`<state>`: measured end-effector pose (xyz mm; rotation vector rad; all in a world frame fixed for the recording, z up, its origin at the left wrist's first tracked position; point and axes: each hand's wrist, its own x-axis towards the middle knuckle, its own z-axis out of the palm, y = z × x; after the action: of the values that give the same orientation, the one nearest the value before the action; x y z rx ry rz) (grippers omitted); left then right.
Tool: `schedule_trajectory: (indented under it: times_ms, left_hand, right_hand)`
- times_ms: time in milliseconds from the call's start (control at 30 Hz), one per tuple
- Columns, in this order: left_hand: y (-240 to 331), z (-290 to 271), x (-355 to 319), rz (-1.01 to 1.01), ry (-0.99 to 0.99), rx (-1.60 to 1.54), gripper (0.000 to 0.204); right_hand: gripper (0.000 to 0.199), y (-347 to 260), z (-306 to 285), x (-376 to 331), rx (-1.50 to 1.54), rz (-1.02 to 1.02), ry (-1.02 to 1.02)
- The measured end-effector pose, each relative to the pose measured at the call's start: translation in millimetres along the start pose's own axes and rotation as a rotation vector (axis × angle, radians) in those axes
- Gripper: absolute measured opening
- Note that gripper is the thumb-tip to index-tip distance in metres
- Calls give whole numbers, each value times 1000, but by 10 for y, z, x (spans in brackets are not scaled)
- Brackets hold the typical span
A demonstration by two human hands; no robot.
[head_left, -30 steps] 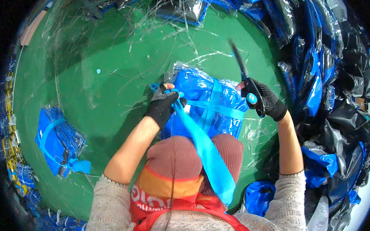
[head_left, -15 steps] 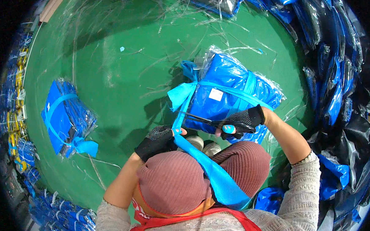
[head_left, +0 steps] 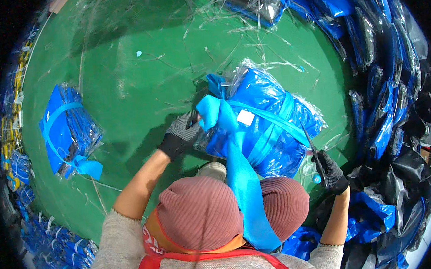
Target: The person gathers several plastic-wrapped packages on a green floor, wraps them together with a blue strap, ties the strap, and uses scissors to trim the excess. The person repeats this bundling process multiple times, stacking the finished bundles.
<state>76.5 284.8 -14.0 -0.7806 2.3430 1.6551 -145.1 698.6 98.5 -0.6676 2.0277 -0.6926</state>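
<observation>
A plastic-wrapped bundle of blue packages (head_left: pixel 259 90) lies on the floor in front of my knees, bound crosswise with light blue fabric strap (head_left: pixel 274 123). At its left side the strap is knotted, with a loose end sticking out. My left hand (head_left: pixel 181 132), in a dark dotted glove, pinches that loose end. A wide length of the same strap (head_left: pixel 246 196) runs from near the knot down between my knees. Off the bundle's right side, my gloved right hand (head_left: pixel 332 174) is closed around dark scissors (head_left: pixel 308 137), blades pointing up and away. Its fingers partly hide the handles.
A smaller tied blue bundle (head_left: pixel 69 128) lies on the green floor to the left. Piles of blue and black wrapped packages (head_left: pixel 380 85) line the right side. More strapped bundles (head_left: pixel 60 252) stand at lower left. Clear plastic scraps (head_left: pixel 262 45) litter the floor.
My left hand has gone from the strap by my knee up to the loose end at the knot. My right hand with the scissors has swung right, away from the strap.
</observation>
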Motion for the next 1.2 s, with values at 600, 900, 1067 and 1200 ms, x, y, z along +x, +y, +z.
schedule_trajectory:
  times_ms: [600,900,1067,1200]
  left_hand:
    - [612,2,474,771,-219,149,32]
    - [623,-117,740,577,-405,32,27]
    - [523,-88,871,631,-338,-13,22]
    - [504,-73,885,669,-346,-25,21]
  right_hand:
    - [56,-1035,-1,753,-523,-387,-219]
    - [43,-1516,-201,1266,-308,-17,-730]
    - [43,-1362,-375,1348,-287,-178,-820]
    - [39,-1334,-208,1469,-408,-139,-878]
